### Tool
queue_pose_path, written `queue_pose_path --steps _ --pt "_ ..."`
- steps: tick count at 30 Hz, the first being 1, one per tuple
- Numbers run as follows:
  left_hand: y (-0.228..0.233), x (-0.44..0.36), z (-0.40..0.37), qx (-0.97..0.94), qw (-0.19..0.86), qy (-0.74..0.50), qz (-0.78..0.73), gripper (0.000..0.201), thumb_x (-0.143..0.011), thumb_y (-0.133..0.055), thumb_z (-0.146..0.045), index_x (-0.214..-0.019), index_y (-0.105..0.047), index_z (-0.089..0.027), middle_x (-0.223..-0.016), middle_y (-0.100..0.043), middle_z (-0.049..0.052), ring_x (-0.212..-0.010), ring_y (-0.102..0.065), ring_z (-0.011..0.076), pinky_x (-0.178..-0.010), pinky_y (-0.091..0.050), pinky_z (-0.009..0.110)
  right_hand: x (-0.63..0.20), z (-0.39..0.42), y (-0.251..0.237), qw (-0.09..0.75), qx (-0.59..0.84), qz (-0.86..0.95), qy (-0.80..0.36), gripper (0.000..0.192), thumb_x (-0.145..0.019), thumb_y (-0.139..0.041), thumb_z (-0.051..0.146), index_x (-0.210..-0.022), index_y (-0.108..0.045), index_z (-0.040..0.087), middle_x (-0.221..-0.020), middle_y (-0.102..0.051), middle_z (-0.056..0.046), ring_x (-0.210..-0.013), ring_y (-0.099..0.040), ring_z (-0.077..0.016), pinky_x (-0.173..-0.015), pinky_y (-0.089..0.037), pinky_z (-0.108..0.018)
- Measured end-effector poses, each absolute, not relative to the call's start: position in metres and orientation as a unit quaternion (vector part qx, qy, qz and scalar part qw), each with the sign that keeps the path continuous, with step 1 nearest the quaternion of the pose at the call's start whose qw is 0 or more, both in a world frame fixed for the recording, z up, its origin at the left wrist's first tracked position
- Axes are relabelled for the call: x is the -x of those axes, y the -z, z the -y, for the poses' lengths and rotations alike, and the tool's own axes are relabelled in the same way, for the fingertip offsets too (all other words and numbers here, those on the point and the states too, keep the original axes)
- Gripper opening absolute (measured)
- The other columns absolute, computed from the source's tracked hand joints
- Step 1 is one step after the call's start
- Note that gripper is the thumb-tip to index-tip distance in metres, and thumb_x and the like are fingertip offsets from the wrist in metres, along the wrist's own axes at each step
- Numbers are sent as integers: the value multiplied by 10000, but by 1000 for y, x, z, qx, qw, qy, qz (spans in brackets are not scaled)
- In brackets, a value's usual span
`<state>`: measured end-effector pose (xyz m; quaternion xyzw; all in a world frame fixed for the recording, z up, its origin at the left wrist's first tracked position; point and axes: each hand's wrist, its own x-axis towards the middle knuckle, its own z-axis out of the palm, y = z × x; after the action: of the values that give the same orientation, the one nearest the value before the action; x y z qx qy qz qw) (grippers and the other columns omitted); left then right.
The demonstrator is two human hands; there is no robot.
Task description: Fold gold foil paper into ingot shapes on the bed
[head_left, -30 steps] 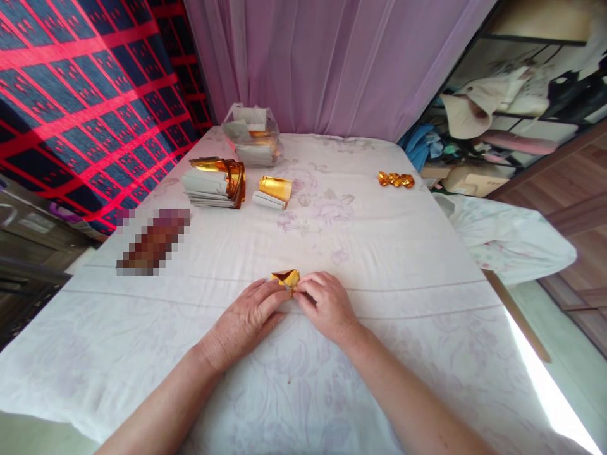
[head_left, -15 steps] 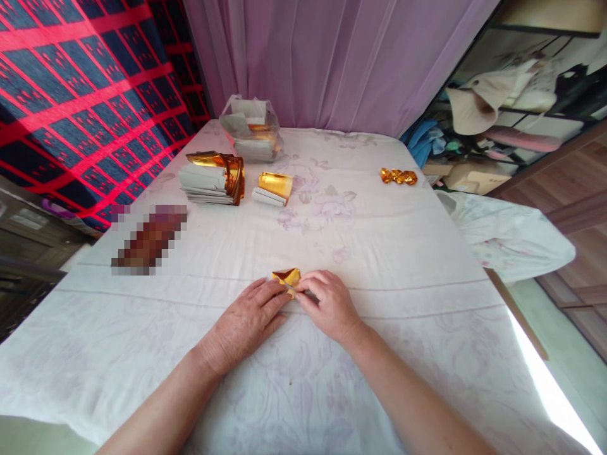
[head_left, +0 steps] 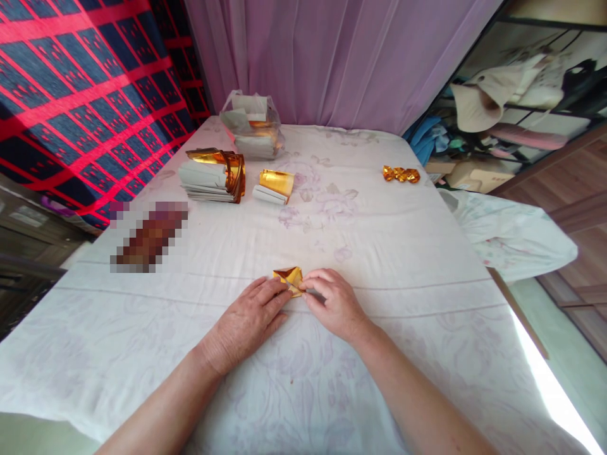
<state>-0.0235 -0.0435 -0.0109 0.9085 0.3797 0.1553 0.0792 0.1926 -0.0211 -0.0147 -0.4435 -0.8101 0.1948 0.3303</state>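
A pale sheet with a faint floral print (head_left: 379, 253) covered the table, which ran back to a lilac curtain (head_left: 332, 57), with a red-and-navy checked cloth (head_left: 80, 95) hanging along the left side and cluttered shelves (head_left: 521, 101) at the right. At the near middle of the table lay a small folded piece of gold foil paper (head_left: 288, 278), flat on the sheet and pinned from both sides. The left hand (head_left: 246, 319) lay palm down with its fingers stretched forward, the fingertips (head_left: 279, 289) pressing on the paper's near left edge. The right hand (head_left: 332, 302) was curled, its thumb and forefinger pinching the paper's right corner, so the paper sat just beyond and between the two hands, touching both. Farther back on the left stood a stack of white sheets wrapped with a gold band (head_left: 213, 175), and just to its right a smaller gold-and-white bundle (head_left: 274, 186). Behind them, near the curtain, sat a clear plastic bag (head_left: 251, 126) holding more paper. Well apart on the right, near the table's far edge, lay a short row of finished gold folded pieces (head_left: 401, 174). A blurred patch (head_left: 149, 237) sat on the sheet at the left.
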Motion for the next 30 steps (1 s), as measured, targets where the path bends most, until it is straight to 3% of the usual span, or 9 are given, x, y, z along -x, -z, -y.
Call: queue_pose_path --steps 15,23,30 --pt "11 24 43 -909 75 -162 -376 351 -958 -480 -280 -1291 -523 -180 -1264 -591 91 -1227 -527 228 -1090 -416 463 -191 20 16 334 447 807 -191 196 -780 -579 55 -861 -661 214 -921 -675 -43 -869 -618 -191 -806 -493 -348" --pt "12 24 43 -910 71 -155 -377 350 -959 -478 -282 -1293 -519 -185 -1260 -588 88 -1224 -527 233 -1084 -421 464 -194 19 14 329 431 817 -198 267 -811 -470 35 -868 -667 206 -918 -674 -50 -864 -609 -187 -799 -483 -342" --pt "13 24 43 -910 66 -163 -375 359 -958 -478 -274 -1304 -512 -185 -1261 -587 90 -1222 -526 238 -1067 -438 472 -190 20 14 340 447 804 -194 120 -829 -582 122 -841 -654 218 -903 -673 -38 -860 -615 -184 -798 -482 -338"
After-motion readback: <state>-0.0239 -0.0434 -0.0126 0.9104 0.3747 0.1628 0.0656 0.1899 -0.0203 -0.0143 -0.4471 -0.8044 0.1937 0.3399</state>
